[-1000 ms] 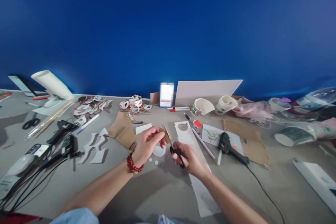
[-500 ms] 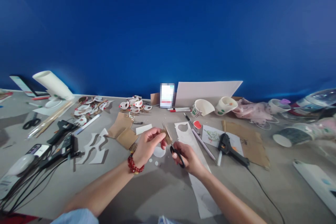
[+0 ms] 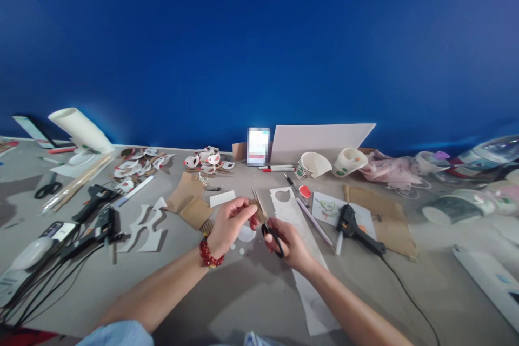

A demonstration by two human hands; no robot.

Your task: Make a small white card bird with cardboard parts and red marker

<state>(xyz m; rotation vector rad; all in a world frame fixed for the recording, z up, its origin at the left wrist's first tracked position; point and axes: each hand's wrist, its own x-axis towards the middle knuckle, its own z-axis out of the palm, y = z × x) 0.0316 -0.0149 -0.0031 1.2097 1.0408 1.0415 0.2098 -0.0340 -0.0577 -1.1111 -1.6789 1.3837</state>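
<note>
Between the thumb and fingers of my left hand is a small piece of brown cardboard, partly covered by the fingers. My right hand is closed round the black handles of a pair of scissors. The blades point away from me and meet the cardboard; I cannot tell how far apart they are. Under my hands, a white paper disc and small round white bits lie on the table. A long white paper strip with a cut-out hole runs beside and beneath my right arm.
Cardboard pieces lie left of my hands. Black glue guns are on both sides, one at the right trailing a cord. Several paper birds, paper cups and a standing white board line the back, before a blue wall.
The scissors have shifted slightly against the cardboard, and their blades show more clearly now. Both hands stay in nearly the same place.
</note>
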